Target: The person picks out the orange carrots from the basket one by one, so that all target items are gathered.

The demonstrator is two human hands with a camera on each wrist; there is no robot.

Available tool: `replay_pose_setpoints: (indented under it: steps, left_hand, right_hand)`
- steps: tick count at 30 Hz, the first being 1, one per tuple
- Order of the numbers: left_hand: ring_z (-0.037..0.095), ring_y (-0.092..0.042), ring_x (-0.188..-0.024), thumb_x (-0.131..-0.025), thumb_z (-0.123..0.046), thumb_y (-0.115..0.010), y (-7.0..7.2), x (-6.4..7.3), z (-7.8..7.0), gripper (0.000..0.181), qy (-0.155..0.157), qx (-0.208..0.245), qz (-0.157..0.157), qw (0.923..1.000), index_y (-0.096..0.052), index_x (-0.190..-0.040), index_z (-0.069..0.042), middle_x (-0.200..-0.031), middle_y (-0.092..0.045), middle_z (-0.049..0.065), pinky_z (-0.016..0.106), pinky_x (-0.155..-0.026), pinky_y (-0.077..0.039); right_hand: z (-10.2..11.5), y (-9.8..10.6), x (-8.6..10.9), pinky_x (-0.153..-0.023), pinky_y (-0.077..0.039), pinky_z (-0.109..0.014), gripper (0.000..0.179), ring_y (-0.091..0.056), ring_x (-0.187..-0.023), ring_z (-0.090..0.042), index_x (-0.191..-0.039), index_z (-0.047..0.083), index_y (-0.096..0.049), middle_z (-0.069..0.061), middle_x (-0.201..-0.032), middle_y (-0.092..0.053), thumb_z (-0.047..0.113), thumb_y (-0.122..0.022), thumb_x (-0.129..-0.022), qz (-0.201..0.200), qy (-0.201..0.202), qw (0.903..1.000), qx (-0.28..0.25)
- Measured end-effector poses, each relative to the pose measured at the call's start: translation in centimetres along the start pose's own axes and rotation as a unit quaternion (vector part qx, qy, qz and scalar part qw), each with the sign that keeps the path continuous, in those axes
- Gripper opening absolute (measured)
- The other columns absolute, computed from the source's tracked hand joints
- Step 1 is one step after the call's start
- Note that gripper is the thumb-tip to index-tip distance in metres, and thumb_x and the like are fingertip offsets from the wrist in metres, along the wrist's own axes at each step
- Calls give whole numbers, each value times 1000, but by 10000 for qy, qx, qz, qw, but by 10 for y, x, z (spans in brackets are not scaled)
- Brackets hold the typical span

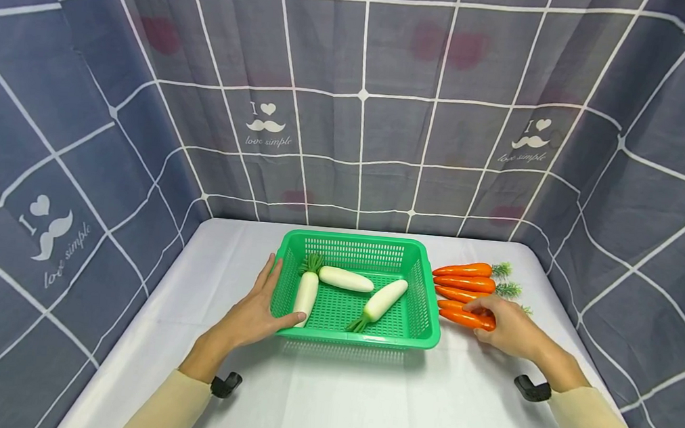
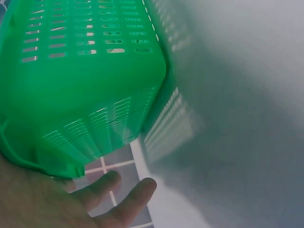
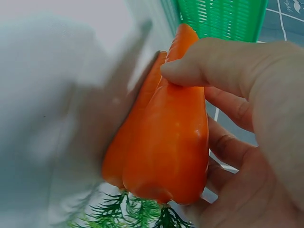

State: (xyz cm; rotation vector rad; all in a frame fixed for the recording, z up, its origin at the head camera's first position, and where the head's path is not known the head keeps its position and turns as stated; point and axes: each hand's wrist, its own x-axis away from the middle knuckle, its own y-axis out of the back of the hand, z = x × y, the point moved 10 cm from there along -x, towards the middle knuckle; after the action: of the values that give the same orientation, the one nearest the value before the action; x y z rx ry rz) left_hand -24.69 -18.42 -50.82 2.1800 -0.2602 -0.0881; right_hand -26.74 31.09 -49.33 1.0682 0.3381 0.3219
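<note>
In the head view, a green plastic basket [image 1: 344, 337] holds three white radishes: one upright along the left side [image 1: 306, 298], one lying across the back [image 1: 346, 279], one slanted at the right [image 1: 385, 302]. My left hand [image 1: 257, 312] rests against the basket's left front corner, its thumb over the rim and its fingers extended along the outside; the left wrist view shows those fingers [image 2: 128, 202] straight beyond the rim. My right hand [image 1: 513, 326] pinches the nearest carrot [image 1: 463, 318]. In the right wrist view, thumb and fingers hold this orange carrot [image 3: 166, 142], with another carrot [image 3: 116, 161] close behind it.
Several more carrots [image 1: 465, 282] with feathery green tops lie side by side right of the basket, tips toward it. A white cloth covers the table [image 1: 350, 405]. Grey-blue checked curtains [image 1: 399, 130] stand behind and on both sides.
</note>
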Motion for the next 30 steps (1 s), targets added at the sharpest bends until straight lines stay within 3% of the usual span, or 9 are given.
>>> replay_pose_setpoints:
  steps: [12,20,30]
  left_hand:
    - [59,-52,-164,-100,-80,-75,0,0,-1,134,-33,7,-20,10000,6,-189,-22,-198,19,2,74,-107,-63]
    - [59,-53,-163,-100,-80,-75,0,0,0,134,-16,-7,-27,10000,6,-190,-23,-199,17,3,73,-105,-64]
    - [59,-50,-165,-100,-79,-76,-1,0,0,134,-22,23,-6,10000,6,-189,-23,-199,16,4,74,-108,-62]
  right_hand:
    - [-1,-7,0,-83,-55,-36,40,-65,-95,-15,-126,9,-85,2,-110,-80,4,-95,-88,45,-1,9999,165]
    - [0,-10,2,-94,-58,-49,40,-70,-108,-24,-125,11,-86,-4,-119,-81,2,-95,-88,49,-11,9996,279]
    - [1,-12,3,-91,-58,-47,37,-69,-105,-22,-123,12,-88,-1,-115,-81,1,-95,-88,44,49,9990,432]
